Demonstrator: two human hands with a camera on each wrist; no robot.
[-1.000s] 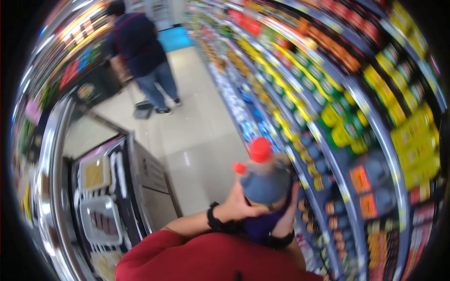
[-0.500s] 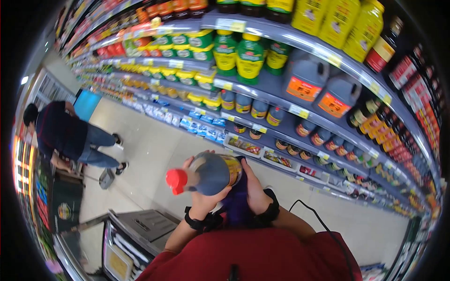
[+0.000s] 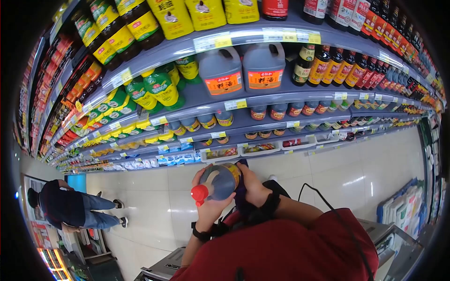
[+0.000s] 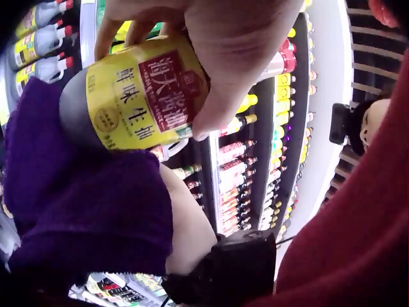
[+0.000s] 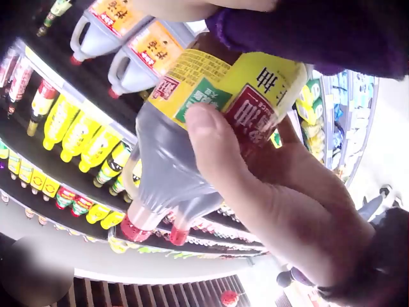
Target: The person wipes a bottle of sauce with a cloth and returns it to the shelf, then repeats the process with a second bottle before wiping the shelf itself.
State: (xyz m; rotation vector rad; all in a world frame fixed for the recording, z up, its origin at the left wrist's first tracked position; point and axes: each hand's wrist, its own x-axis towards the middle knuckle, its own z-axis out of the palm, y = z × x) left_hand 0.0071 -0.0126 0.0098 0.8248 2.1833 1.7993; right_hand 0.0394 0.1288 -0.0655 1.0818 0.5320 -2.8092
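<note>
A large soy sauce bottle (image 3: 219, 181) with a yellow label lies tilted in front of the red shirt, its red cap (image 3: 199, 192) toward the left. My left hand (image 3: 209, 214) grips it around the shoulder, the thumb (image 5: 214, 137) across its side in the right wrist view. A second, smaller red cap (image 5: 179, 236) shows beside the main one there. At the base end, my right hand (image 3: 253, 188) holds a purple cloth (image 4: 86, 192) against the bottle; most of its fingers are hidden behind cloth and bottle.
Shelves of sauce bottles rise ahead, with two grey jugs (image 3: 220, 70) and yellow pouches (image 3: 171, 16). A person in dark clothes (image 3: 63, 206) stands at the left on the tiled floor (image 3: 154, 206). A black cable (image 3: 323, 206) hangs at my right side.
The head view has swung right, so the shelves now lie straight ahead and the other person appears lower left. Both hands still hold the bottle and cloth, with the cap turned leftward.
</note>
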